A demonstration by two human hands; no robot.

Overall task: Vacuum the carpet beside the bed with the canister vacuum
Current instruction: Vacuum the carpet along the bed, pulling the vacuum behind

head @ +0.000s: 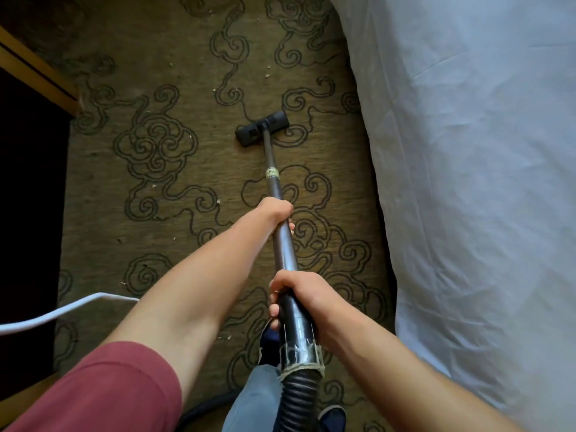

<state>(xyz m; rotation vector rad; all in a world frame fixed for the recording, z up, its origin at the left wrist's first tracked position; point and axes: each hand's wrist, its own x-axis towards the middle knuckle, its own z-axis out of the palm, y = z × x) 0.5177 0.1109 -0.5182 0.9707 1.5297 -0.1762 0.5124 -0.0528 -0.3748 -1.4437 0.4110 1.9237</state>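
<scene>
Brown carpet [174,213] under nozzle [261,128]; left hand [276,210], right hand [299,294] fingers wrapped round wand [274,182].

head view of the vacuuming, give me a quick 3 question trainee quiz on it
1. True or false: both hands grip the vacuum wand.
2. Which hand is nearer the floor nozzle? A) left hand B) right hand
3. Fill in: the bed lies to the person's ____ side.

Key
1. True.
2. A; the right hand holds the end by the ribbed hose.
3. Right; pale crumbs dot the carpet ahead of the nozzle.
</scene>
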